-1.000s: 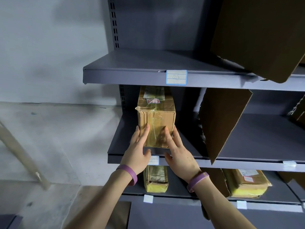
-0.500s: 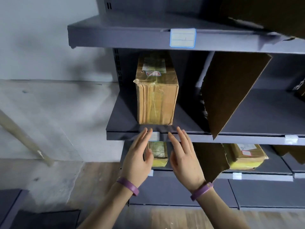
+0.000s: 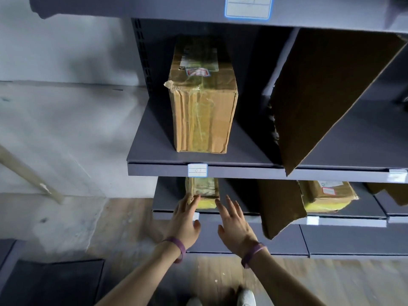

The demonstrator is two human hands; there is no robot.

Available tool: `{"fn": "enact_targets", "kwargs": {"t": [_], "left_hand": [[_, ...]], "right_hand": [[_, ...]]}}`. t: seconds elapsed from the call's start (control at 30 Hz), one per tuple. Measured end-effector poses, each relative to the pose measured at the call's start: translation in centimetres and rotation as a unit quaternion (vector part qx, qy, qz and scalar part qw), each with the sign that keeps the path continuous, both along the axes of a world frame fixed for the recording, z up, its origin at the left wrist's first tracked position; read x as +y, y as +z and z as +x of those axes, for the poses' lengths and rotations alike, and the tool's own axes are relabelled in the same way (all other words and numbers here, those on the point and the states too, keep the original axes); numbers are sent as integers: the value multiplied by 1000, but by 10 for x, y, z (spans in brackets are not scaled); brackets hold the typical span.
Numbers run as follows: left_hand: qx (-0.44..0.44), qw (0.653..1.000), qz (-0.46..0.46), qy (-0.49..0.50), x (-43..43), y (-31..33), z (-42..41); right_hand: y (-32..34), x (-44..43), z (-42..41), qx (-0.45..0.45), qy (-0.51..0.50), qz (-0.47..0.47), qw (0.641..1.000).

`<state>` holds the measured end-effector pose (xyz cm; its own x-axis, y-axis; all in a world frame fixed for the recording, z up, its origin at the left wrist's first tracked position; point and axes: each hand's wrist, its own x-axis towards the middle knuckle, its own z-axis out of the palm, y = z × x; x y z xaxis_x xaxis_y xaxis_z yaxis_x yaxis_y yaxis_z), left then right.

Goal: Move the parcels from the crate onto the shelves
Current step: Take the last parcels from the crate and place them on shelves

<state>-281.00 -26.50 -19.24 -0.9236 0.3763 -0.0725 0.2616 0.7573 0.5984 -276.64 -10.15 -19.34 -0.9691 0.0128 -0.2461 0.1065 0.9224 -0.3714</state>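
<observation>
Lowered from the taped cardboard parcel (image 3: 202, 107), left hand (image 3: 184, 224) and right hand (image 3: 235, 226) hover, fingers spread.

we stand in a parcel storeroom: grey metal shelving (image 3: 242, 171) on slotted uprights (image 3: 144, 58), handwritten bay labels (image 3: 197, 170) clipped to the shelf edges, cardboard dividers (image 3: 326, 96) splitting the bays, taped cartons (image 3: 202, 111) bearing shipping stickers, and a bare plastered wall (image 3: 66, 51) on the left.

Taped brown parcel (image 3: 202, 107) upright, mid shelf (image 3: 154, 166) left bay
</observation>
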Motion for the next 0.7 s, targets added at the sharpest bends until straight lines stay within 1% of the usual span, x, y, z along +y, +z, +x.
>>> {"fn": "enact_targets", "kwargs": {"t": [0.17, 0.27, 0.4, 0.53, 0.7], "left_hand": [[-82, 993, -89, 3, 5, -25, -24], [-114, 985, -127, -12, 6, -39, -36], [-138, 980, -141, -17, 8, -55, -47], [-143, 979, -147, -13, 9, -60, -62], [-158, 978, -134, 0, 8, -61, -86]], "right_hand": [[-20, 2, -23, -71, 0, -7, 997], [-35, -2, -35, -88, 16, -2, 996], [-52, -5, -44, -98, 33, -4, 995], [-56, -3, -57, -102, 23, -11, 994], [-56, -5, -77, -98, 27, -1, 995]]}}
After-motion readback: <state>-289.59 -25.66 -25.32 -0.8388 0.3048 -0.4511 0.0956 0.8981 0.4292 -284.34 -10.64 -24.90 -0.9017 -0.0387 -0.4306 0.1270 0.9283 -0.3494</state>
